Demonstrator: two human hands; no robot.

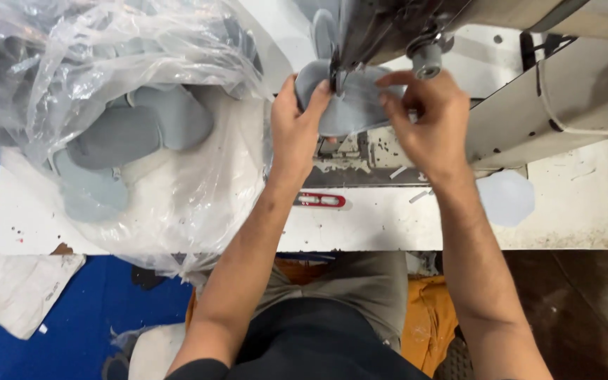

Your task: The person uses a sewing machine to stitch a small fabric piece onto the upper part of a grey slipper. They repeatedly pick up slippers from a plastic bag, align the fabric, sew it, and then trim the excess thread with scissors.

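Left hand (297, 130) closed on the near-left edge of a grey fabric piece (350, 105), thumb on top, fingers curled underneath. Right hand (427, 123) pinching the same piece at its right edge, fingertips (388, 88) pressed together on the cloth. Piece held just under the needle area of a sewing machine (564, 91), above the metal plate. Further out on the white bench (388, 225): a small red tool (321, 200) near the left wrist, one loose grey cut piece (507, 197) beside the right forearm, and a clear plastic bag (107, 105) of grey pieces at left.
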